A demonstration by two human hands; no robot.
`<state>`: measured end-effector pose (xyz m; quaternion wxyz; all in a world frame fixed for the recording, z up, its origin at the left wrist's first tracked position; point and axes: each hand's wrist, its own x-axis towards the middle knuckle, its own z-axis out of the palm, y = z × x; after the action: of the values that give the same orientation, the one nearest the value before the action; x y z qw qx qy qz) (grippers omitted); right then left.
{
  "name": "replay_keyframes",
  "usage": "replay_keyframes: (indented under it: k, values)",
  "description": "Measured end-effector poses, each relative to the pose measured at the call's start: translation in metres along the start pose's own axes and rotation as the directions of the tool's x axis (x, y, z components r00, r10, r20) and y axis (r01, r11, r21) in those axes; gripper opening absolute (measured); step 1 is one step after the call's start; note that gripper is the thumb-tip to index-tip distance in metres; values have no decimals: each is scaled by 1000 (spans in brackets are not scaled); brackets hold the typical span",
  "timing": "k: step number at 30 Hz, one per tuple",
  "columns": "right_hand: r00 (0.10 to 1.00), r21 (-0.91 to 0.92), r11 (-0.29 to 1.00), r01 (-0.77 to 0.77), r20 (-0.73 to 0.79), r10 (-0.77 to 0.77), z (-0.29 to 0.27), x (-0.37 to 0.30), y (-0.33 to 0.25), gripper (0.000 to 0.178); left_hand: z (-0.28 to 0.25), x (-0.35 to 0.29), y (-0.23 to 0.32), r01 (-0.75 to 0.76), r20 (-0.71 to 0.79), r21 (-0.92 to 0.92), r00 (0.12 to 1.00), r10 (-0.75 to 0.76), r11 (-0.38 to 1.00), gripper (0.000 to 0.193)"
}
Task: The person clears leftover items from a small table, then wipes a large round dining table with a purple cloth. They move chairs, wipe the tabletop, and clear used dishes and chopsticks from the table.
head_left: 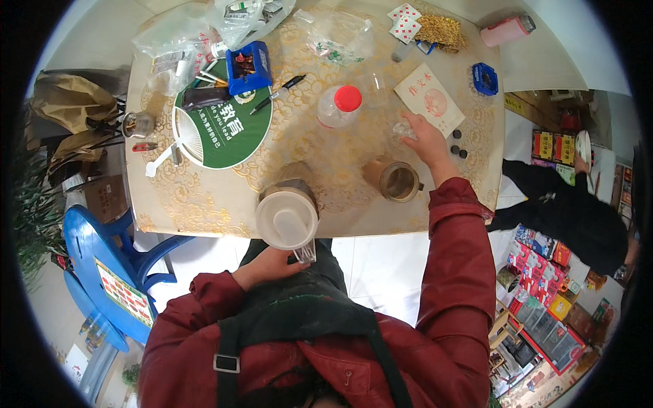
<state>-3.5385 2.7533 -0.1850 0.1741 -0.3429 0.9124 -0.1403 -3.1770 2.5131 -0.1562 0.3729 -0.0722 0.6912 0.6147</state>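
Note:
My left hand is closed around the clear handle of a pitcher with a whitish translucent lid, at the table's near edge. My right hand reaches over the right half of the table, its fingers closed on a small clear, crinkled-looking piece. What exactly that piece is, I cannot make out. Below it stands a brownish see-through mug, its mouth uncovered. Farther off is a clear plastic jar with a red screw lid.
A green hand fan lies left, with a blue box and a pen on it. Right are a booklet, dark round pieces and a blue ashtray. Blue chair at left; another person at right.

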Motion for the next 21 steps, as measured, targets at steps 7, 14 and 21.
replay_keyframes:
  k: [7,14,21]
  values:
    - [995,-3,996,-91,50,91,-14,-6,-12,70,1,7,9,-133,-58,17,989,134,991,52]
    - [965,59,972,-229,-115,235,-79,-61,-18,54,-4,13,8,-109,35,69,994,107,992,50]
    - [775,529,799,-288,-361,518,-70,-220,-41,34,-17,3,6,-9,215,157,976,-26,988,52]
